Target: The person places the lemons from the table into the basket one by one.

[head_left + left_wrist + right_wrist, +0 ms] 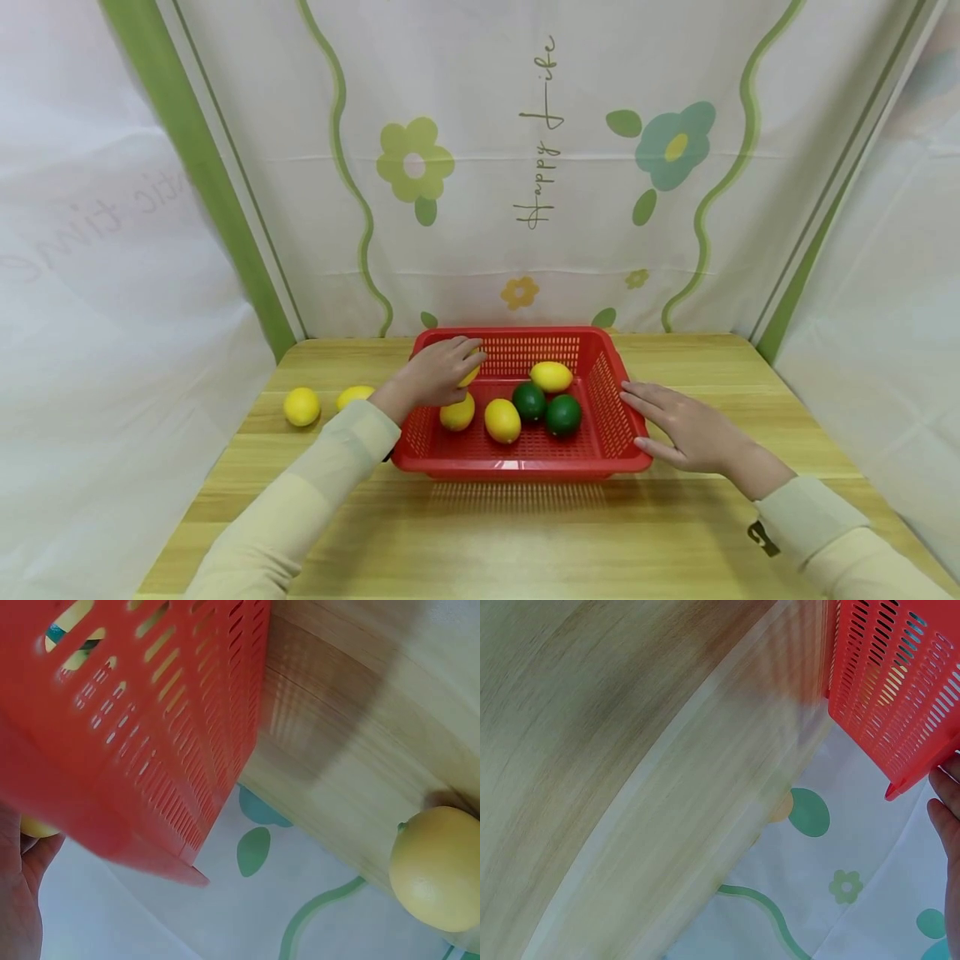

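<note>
A red plastic basket (517,467) stands on the wooden table with lemons and two dark green round fruits (563,415) inside. My left hand (442,367) reaches over its left rim and grips a lemon (471,372), partly hidden by the fingers. Just below that hand lies another lemon (457,412); one more lemon (503,421) rests near the front wall, and a further lemon (551,377) at the back right. Straight fingers of my right hand (686,427) touch the basket's right rim, as the right wrist view also shows.
Left of the basket, a round lemon (302,407) sits on the table (360,533). Beside it, a second lemon (354,395) is partly covered by the left sleeve. A white patterned curtain (465,250) rises behind the table and along both sides.
</note>
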`<state>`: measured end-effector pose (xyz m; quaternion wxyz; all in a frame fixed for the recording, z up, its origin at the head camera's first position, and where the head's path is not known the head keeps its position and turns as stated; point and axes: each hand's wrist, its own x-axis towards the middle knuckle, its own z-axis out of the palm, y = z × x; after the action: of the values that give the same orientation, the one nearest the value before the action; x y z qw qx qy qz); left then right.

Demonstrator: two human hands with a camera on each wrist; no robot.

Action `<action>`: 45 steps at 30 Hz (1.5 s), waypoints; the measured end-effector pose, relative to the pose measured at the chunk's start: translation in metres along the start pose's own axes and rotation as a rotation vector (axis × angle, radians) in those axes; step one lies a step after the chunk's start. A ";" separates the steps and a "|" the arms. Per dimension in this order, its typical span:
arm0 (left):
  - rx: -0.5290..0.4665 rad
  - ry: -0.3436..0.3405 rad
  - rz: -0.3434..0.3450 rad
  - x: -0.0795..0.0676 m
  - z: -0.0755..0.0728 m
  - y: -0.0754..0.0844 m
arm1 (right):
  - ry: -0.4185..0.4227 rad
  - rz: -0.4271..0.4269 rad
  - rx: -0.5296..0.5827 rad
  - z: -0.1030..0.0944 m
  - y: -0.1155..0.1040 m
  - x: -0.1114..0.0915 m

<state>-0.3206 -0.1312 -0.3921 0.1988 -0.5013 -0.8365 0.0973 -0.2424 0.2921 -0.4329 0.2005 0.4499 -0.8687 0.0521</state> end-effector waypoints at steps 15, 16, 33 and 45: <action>-0.005 -0.030 -0.016 -0.001 0.001 0.001 | -0.003 -0.002 0.001 0.000 0.000 0.002; -0.007 -0.034 -0.018 -0.001 0.001 0.001 | -0.005 -0.001 0.002 0.000 0.000 0.002; -0.036 -0.065 -0.062 -0.009 0.001 0.001 | -0.006 0.000 -0.027 0.000 -0.001 0.001; -0.044 -0.036 -0.065 -0.014 -0.002 -0.002 | 0.008 -0.014 -0.017 0.000 -0.001 0.001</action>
<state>-0.3155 -0.1446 -0.3924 0.1756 -0.4764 -0.8577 0.0813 -0.2424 0.2910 -0.4324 0.2081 0.4538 -0.8653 0.0448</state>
